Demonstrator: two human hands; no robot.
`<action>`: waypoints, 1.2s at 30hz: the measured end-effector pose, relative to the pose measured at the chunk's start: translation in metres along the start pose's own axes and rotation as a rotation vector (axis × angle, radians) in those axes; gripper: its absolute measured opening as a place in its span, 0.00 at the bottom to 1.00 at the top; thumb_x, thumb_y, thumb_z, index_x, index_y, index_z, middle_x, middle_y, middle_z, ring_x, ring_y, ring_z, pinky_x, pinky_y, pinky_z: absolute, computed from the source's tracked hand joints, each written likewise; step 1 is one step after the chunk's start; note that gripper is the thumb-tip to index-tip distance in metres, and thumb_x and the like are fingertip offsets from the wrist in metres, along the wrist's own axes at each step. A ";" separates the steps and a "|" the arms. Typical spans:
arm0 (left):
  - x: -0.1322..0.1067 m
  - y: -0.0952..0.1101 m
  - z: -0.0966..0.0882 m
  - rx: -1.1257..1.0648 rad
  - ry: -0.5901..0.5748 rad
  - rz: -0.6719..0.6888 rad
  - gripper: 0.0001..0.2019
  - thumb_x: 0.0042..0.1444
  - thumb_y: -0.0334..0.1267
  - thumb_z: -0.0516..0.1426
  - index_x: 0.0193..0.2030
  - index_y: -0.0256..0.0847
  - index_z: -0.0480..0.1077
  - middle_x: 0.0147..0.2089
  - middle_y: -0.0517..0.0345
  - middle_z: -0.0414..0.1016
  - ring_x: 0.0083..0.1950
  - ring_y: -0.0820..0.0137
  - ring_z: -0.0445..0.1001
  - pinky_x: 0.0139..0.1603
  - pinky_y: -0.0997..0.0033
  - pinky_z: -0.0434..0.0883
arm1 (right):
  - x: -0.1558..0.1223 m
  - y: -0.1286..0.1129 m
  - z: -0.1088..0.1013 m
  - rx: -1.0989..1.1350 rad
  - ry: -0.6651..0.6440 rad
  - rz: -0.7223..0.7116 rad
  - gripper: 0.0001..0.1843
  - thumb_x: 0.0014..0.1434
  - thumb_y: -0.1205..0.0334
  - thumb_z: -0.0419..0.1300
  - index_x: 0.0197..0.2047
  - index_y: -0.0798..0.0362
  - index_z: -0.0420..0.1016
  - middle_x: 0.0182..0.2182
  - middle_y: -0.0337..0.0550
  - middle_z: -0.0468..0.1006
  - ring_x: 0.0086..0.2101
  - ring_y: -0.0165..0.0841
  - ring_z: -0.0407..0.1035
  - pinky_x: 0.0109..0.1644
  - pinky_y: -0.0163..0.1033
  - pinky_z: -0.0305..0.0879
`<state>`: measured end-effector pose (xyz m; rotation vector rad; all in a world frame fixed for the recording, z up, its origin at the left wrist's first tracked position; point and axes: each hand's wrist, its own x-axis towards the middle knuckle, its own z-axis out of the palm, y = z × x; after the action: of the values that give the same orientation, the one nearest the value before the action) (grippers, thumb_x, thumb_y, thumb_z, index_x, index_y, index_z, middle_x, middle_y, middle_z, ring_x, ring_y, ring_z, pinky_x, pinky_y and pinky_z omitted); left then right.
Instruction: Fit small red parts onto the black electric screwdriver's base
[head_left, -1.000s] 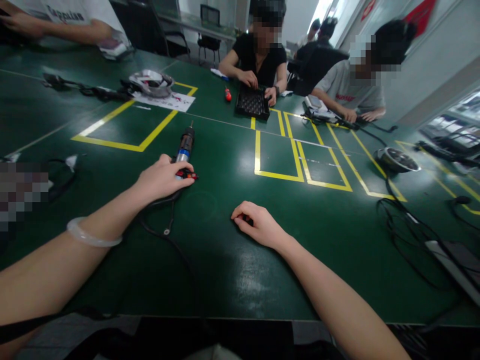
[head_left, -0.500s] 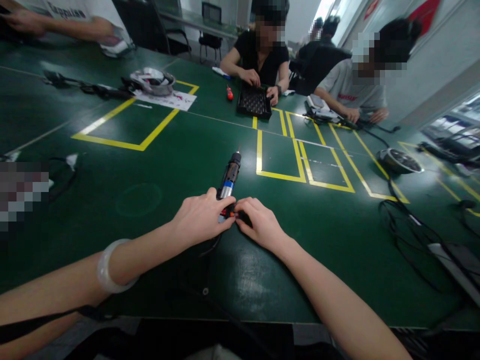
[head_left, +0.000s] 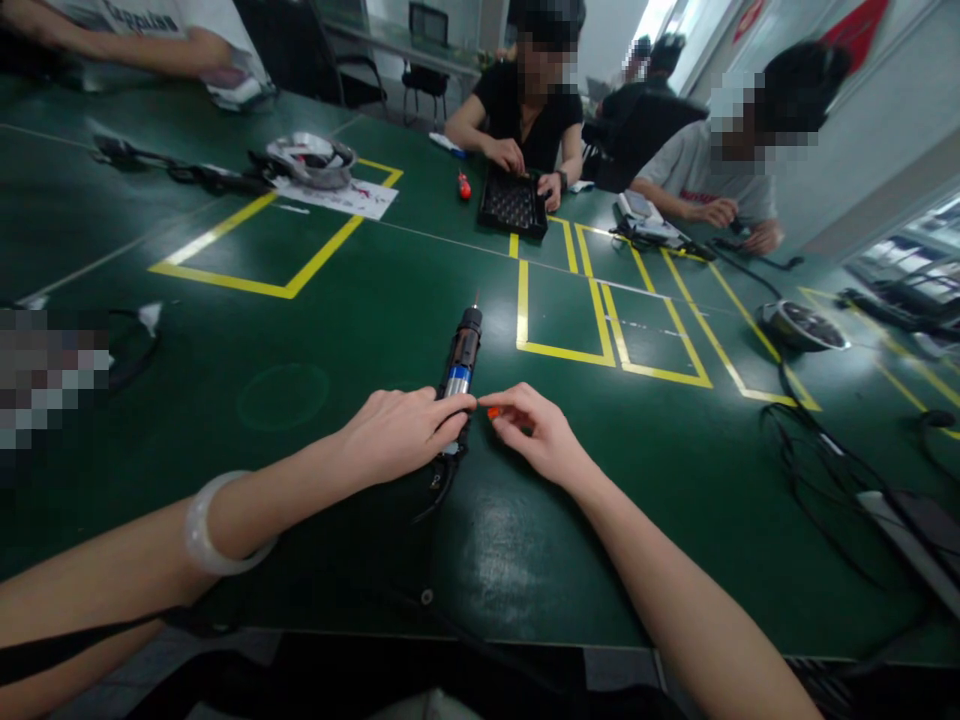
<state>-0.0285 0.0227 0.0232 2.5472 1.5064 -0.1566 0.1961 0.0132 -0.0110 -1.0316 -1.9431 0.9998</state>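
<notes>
An electric screwdriver (head_left: 460, 378), black with a silver and blue band, lies on the green table with its thin bit pointing away from me. My left hand (head_left: 397, 430) is closed over its lower body from the left, partly hiding it. On the other side, my right hand (head_left: 536, 430) has curled fingers around a small orange piece (head_left: 493, 412), mostly covered by them. My right index fingertip reaches the screwdriver's side, close to the left fingertips. A black cord (head_left: 433, 500) leaves the tool's near end.
Yellow tape outlines (head_left: 570, 353) mark the table. Across it, a person's hands are at a black tray (head_left: 514, 203), beside a red screwdriver (head_left: 464, 186). Black cables (head_left: 806, 470) and a round device (head_left: 804, 325) lie at right. Headgear (head_left: 311, 160) rests on paper at back left.
My right hand has drawn slightly right, away from the screwdriver's lower end, with the orange piece. My left fingers have flattened over the tool, exposing its lower end. At right, a co-worker's hand has lifted.
</notes>
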 end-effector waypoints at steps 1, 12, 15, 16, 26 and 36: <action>0.000 -0.001 0.000 0.000 0.002 0.005 0.25 0.69 0.54 0.39 0.67 0.65 0.64 0.46 0.50 0.78 0.42 0.53 0.79 0.36 0.59 0.70 | 0.001 0.002 -0.001 0.124 0.012 0.056 0.11 0.65 0.61 0.58 0.49 0.51 0.76 0.39 0.42 0.70 0.34 0.29 0.71 0.35 0.36 0.70; 0.001 -0.003 0.000 0.009 -0.024 0.021 0.23 0.70 0.53 0.39 0.65 0.61 0.65 0.47 0.51 0.78 0.43 0.56 0.79 0.37 0.62 0.70 | 0.001 0.008 0.003 0.434 -0.036 0.163 0.12 0.56 0.62 0.66 0.41 0.52 0.68 0.33 0.38 0.75 0.31 0.26 0.70 0.33 0.32 0.67; 0.001 -0.002 0.000 0.005 -0.011 0.017 0.23 0.71 0.52 0.40 0.66 0.60 0.64 0.47 0.52 0.78 0.43 0.58 0.79 0.39 0.63 0.71 | -0.001 0.009 0.006 0.297 -0.037 0.077 0.13 0.57 0.66 0.63 0.46 0.51 0.70 0.38 0.40 0.73 0.35 0.28 0.71 0.37 0.34 0.70; 0.000 -0.002 0.000 0.004 -0.006 0.021 0.23 0.71 0.51 0.40 0.66 0.60 0.64 0.47 0.53 0.78 0.43 0.58 0.79 0.39 0.63 0.71 | -0.001 0.009 0.006 0.225 -0.029 0.040 0.13 0.58 0.67 0.62 0.47 0.50 0.71 0.40 0.41 0.73 0.37 0.29 0.71 0.39 0.35 0.71; 0.001 -0.003 0.001 -0.004 0.008 0.018 0.22 0.71 0.52 0.41 0.66 0.61 0.64 0.50 0.54 0.78 0.45 0.57 0.79 0.42 0.62 0.72 | -0.002 0.000 0.008 -0.037 -0.085 -0.132 0.06 0.62 0.71 0.60 0.42 0.51 0.74 0.41 0.44 0.74 0.41 0.32 0.71 0.43 0.38 0.73; 0.002 -0.004 0.003 -0.020 0.006 0.018 0.24 0.71 0.53 0.40 0.67 0.61 0.63 0.51 0.54 0.78 0.46 0.56 0.79 0.43 0.61 0.72 | -0.005 -0.004 0.014 -0.313 -0.109 -0.147 0.03 0.65 0.67 0.61 0.40 0.50 0.71 0.40 0.43 0.73 0.42 0.34 0.70 0.47 0.39 0.68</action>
<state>-0.0310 0.0256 0.0191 2.5466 1.4797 -0.1307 0.1850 0.0031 -0.0152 -0.9999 -2.2807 0.6971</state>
